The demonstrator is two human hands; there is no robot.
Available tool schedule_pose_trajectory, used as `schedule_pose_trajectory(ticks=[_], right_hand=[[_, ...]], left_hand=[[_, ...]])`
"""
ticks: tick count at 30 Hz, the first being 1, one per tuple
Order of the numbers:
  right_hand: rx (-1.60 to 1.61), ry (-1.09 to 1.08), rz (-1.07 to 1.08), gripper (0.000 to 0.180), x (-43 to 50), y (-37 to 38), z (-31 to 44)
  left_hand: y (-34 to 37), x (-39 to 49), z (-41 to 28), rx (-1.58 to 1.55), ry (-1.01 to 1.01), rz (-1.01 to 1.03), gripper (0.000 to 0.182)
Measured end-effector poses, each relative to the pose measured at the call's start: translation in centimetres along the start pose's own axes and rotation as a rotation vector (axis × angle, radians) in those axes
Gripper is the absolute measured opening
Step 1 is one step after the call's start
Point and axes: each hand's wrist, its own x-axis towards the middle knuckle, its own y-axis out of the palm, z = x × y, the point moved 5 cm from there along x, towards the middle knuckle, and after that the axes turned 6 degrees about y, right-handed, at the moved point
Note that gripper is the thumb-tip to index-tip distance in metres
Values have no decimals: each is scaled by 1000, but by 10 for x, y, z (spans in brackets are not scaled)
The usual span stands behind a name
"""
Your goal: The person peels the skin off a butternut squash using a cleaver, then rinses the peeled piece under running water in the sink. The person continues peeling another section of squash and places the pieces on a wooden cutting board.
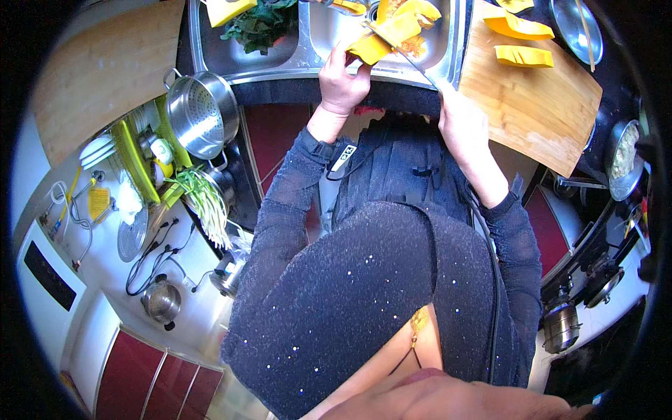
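Over the right basin of the steel sink, my left hand grips a long wedge of orange pumpkin at its near end. My right hand holds a knife, its blade lying across the top of that wedge. More pumpkin pieces and stringy pumpkin pulp are in the basin behind and beside it. On the wooden board to the right lie cut pumpkin slices. Dark leafy greens fill part of the left basin.
The wooden board adjoins the sink at right, with a metal bowl beyond it. At left stand a steel steamer pot, a bunch of green stalks and another wooden board. A bowl of pale food sits far right.
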Motion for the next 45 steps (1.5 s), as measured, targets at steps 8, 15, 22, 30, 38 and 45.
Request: schedule_pose_trajectory(ticks=[8, 15, 22, 30, 38, 45], right_hand=[[534, 200, 27, 24, 4, 7, -14], [1233, 669, 475, 22, -4, -9, -46], [1347, 703, 591, 21, -9, -7, -49], [1255, 681, 635, 19, -10, -12, -54], [1361, 698, 833, 16, -12, 2, -45], [1415, 732, 955, 18, -16, 14, -67]], left_hand=[[5, 0, 11, -88, -138, -4, 47], [-1, -7, 31, -322, -362, -20, 47], [-4, -5, 28, -301, -329, 32, 43], [-3, -5, 29, -347, -377, 70, 46], [2, -5, 16, -410, -382, 185, 46], [0, -5, 20, -391, -393, 257, 46]])
